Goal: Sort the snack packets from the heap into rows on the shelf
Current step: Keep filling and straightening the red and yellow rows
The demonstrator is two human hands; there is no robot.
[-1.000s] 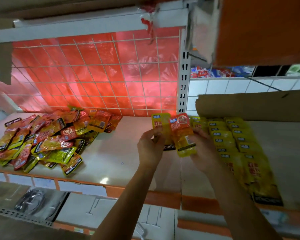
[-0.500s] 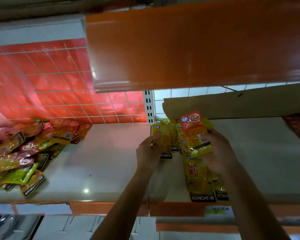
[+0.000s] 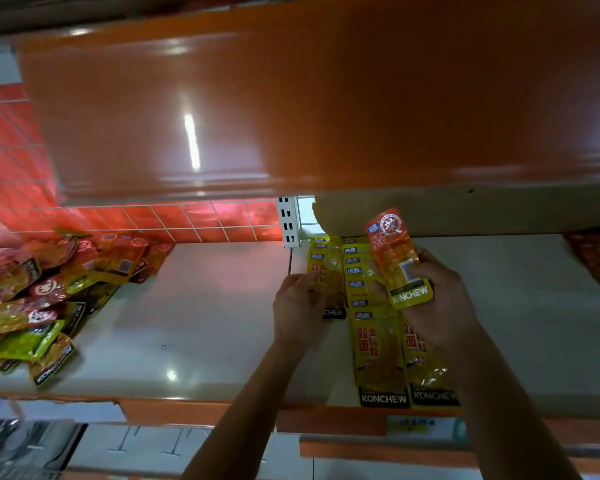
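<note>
- Right hand (image 3: 437,306), centre right: fingers curled round an orange-topped yellow packet (image 3: 395,258) with a black "KONCHEW" band, tilted above the yellow rows (image 3: 378,351).
- Left hand (image 3: 298,306): grips a yellow packet (image 3: 326,268) beside the rows.
- Heap (image 3: 49,292), left edge of the shelf (image 3: 205,306): red, yellow and green packets.

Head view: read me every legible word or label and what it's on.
"KONCHEW": orange-topped packet gripped by right hand.
"KONCHEW": left front yellow packet, right front yellow packet.
"CHEW": far-left yellow packet held by left hand; rest hidden.
"KONCHEW": heap's nearest packet.
Too blurred: Chinese print, shelf-edge tag.
</note>
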